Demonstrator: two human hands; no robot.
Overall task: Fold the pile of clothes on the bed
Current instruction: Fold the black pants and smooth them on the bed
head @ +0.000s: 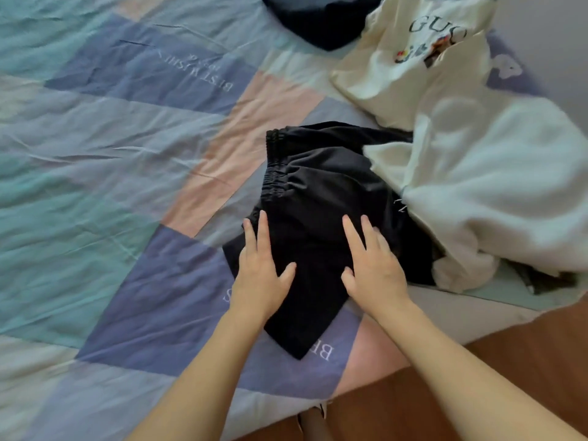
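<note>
Black shorts [318,192] with a gathered elastic waistband lie on the bed near its front edge. My left hand [259,268] lies flat on their left part, fingers straight. My right hand [374,265] presses flat on their right part, fingers spread. To the right lies a heap of clothes: a white fluffy garment [496,198] and a cream T-shirt [413,68] with printed letters. The heap covers the shorts' right edge.
A patchwork bedsheet [111,154] in blue, teal and pink covers the bed. A dark navy garment [321,20] lies at the far edge. A dark piece [541,278] pokes out under the white heap. Brown wooden floor [509,345] shows at the lower right.
</note>
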